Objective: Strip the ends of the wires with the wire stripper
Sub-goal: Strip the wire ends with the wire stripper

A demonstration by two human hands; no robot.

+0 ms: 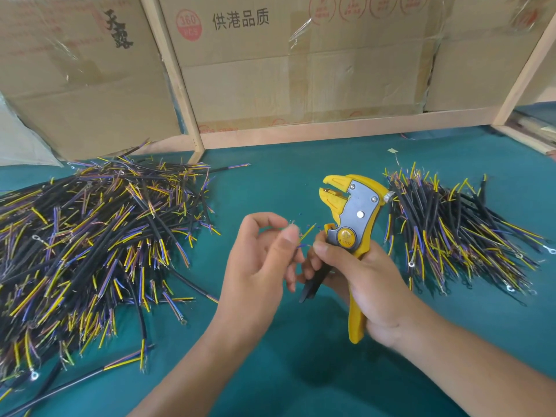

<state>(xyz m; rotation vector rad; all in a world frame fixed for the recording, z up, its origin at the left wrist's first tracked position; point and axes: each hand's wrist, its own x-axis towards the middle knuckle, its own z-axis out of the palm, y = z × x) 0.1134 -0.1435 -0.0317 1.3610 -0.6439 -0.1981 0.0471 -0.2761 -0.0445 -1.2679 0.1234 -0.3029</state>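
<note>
Head view: at centre frame the left hand [264,260] pinches a short cable [305,236] between thumb and curled fingers [287,239], its yellow and blue cores poking up to the right. Just right of it, the right hand [361,281] grips the yellow wire stripper [350,224], fingers wrapped round the handles, the tool upright with its jaws open toward the upper left, apart from the cable ends. A large heap of wires [90,251] fills the left of the green tabletop [270,188]; a smaller pile [457,236] lies at the right, just behind the stripper. Cardboard boxes [301,70] and a wooden frame [331,123] stand across the top.
</note>
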